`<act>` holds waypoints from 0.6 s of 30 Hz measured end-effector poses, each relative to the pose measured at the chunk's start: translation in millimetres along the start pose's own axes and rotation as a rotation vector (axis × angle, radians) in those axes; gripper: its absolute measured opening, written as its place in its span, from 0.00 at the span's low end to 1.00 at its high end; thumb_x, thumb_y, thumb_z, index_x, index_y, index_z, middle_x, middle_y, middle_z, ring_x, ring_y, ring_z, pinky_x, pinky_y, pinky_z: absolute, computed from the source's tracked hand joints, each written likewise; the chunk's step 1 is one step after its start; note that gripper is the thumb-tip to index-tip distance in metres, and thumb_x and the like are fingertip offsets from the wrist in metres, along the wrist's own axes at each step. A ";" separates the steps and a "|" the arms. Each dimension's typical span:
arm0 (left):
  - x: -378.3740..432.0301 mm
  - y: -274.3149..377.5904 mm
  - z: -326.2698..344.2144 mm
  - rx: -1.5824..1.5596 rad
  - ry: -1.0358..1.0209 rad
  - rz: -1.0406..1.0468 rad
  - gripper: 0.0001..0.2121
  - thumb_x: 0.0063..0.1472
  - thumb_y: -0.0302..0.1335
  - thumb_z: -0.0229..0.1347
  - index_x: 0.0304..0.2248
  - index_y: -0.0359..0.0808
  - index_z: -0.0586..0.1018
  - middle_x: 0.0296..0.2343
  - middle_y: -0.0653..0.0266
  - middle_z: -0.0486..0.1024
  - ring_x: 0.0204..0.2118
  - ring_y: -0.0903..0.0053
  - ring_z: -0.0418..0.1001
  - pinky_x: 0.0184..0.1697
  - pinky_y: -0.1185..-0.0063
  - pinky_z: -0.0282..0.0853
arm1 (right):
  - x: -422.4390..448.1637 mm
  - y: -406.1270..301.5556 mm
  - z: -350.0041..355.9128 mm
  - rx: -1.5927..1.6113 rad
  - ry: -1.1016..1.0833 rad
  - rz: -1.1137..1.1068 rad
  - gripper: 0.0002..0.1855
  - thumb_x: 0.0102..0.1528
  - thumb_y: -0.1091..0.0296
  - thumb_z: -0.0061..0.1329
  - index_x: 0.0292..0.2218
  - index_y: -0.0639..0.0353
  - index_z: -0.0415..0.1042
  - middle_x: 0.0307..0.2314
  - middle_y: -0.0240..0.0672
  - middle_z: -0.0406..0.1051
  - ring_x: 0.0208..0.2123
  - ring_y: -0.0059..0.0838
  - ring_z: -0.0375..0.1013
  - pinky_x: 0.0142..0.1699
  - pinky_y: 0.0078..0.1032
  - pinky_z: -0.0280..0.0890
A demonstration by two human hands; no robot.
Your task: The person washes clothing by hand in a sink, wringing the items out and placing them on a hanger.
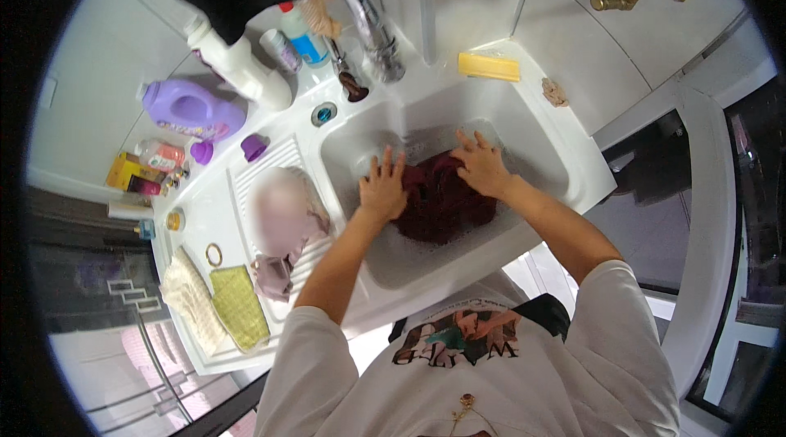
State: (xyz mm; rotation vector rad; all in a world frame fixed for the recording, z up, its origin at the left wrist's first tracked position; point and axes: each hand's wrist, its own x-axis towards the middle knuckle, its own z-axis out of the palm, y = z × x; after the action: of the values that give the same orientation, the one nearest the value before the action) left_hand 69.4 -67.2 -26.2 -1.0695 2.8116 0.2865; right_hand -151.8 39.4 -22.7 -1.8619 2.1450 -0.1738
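A dark maroon cloth (442, 210) lies bunched and wet in soapy water inside the white sink basin (540, 142). At its left edge rests my left hand (384, 188), fingers spread and palm down. My right hand (482, 163) touches the cloth's upper right side, its fingers apart over the water. Neither hand closes around the fabric. Small bubbles float about the cloth. Behind the basin stands a chrome faucet (374, 31), and a stream of water seems to fall from it between my hands.
Left on the ribbed drainboard (310, 271) lies a mauve cloth (276, 274) beside a blurred patch. Farther left are a green cloth (239, 308) and a cream cloth (193, 302). Detergent bottles (190, 108) line the back. A yellow bar (489, 66) sits on the rear rim.
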 end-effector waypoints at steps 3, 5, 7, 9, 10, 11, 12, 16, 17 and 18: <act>8.7 28.2 24.5 0.059 -0.239 -0.057 0.39 0.54 0.41 0.49 0.58 0.57 0.36 0.58 0.57 0.25 0.59 0.47 0.30 0.51 0.45 0.42 | 8.7 -4.8 16.9 0.043 -0.318 0.126 0.39 0.50 0.47 0.44 0.57 0.32 0.38 0.59 0.37 0.27 0.58 0.55 0.28 0.52 0.65 0.40; 9.4 40.4 44.5 -0.031 -0.370 -0.137 0.39 0.55 0.42 0.48 0.57 0.58 0.32 0.57 0.59 0.20 0.58 0.44 0.23 0.51 0.42 0.37 | 15.6 -4.1 20.2 0.045 -0.509 0.163 0.47 0.48 0.39 0.44 0.58 0.25 0.26 0.59 0.33 0.18 0.59 0.56 0.22 0.52 0.68 0.36; 11.0 48.2 61.4 -0.023 -0.437 -0.155 0.37 0.55 0.45 0.46 0.57 0.58 0.35 0.57 0.56 0.19 0.57 0.42 0.23 0.51 0.43 0.38 | 17.9 -2.4 22.4 -0.022 -0.619 0.127 0.52 0.43 0.33 0.46 0.57 0.24 0.24 0.58 0.31 0.15 0.59 0.54 0.20 0.52 0.68 0.35; 13.5 51.1 78.3 0.036 -0.485 -0.156 0.36 0.55 0.46 0.45 0.58 0.59 0.36 0.57 0.55 0.19 0.57 0.40 0.24 0.51 0.43 0.39 | 20.7 -0.4 35.3 -0.089 -0.664 0.092 0.56 0.39 0.30 0.47 0.57 0.24 0.22 0.58 0.31 0.14 0.59 0.53 0.19 0.53 0.68 0.34; 15.6 53.4 82.9 0.038 -0.502 -0.154 0.35 0.55 0.47 0.45 0.58 0.60 0.39 0.57 0.52 0.23 0.58 0.43 0.24 0.52 0.44 0.38 | 21.9 2.8 47.3 -0.123 -0.653 0.086 0.58 0.37 0.28 0.48 0.57 0.24 0.21 0.58 0.31 0.14 0.59 0.53 0.19 0.53 0.67 0.34; 17.8 53.6 92.9 0.031 -0.530 -0.151 0.35 0.56 0.47 0.45 0.58 0.59 0.39 0.57 0.51 0.24 0.58 0.42 0.25 0.52 0.45 0.39 | 24.1 7.3 58.2 -0.157 -0.643 0.080 0.60 0.35 0.27 0.49 0.57 0.24 0.21 0.58 0.31 0.14 0.59 0.53 0.18 0.53 0.67 0.34; 20.7 52.0 98.1 0.024 -0.554 -0.156 0.35 0.56 0.47 0.45 0.58 0.57 0.40 0.57 0.50 0.25 0.58 0.42 0.26 0.52 0.45 0.40 | 29.3 7.3 58.0 -0.119 -0.685 0.094 0.59 0.37 0.30 0.50 0.57 0.24 0.20 0.58 0.32 0.15 0.59 0.51 0.21 0.54 0.65 0.34; 28.3 51.7 111.7 -0.063 -0.674 -0.209 0.35 0.56 0.44 0.44 0.58 0.51 0.39 0.57 0.46 0.30 0.58 0.45 0.34 0.55 0.53 0.43 | 41.4 13.2 66.4 -0.069 -0.735 0.104 0.58 0.41 0.37 0.52 0.57 0.25 0.19 0.58 0.34 0.16 0.60 0.49 0.25 0.58 0.55 0.36; 29.3 50.0 112.0 -0.091 -0.700 -0.224 0.35 0.56 0.44 0.44 0.58 0.50 0.39 0.57 0.45 0.31 0.58 0.46 0.35 0.55 0.54 0.43 | 43.5 13.9 73.0 -0.118 -0.708 0.077 0.59 0.40 0.36 0.52 0.57 0.27 0.19 0.58 0.35 0.18 0.60 0.50 0.25 0.58 0.55 0.36; 32.7 51.3 108.7 -0.089 -0.677 -0.206 0.35 0.56 0.43 0.44 0.58 0.49 0.39 0.57 0.45 0.31 0.58 0.46 0.37 0.56 0.55 0.44 | 42.3 17.9 83.7 -0.170 -0.680 0.057 0.61 0.39 0.35 0.52 0.57 0.30 0.19 0.59 0.36 0.19 0.60 0.50 0.25 0.58 0.54 0.36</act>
State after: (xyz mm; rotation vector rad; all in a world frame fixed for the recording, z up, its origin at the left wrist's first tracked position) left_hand 15.6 -27.1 -131.1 -1.0222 2.0919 0.6193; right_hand -148.9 9.0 -113.2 -1.6152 1.7586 0.5871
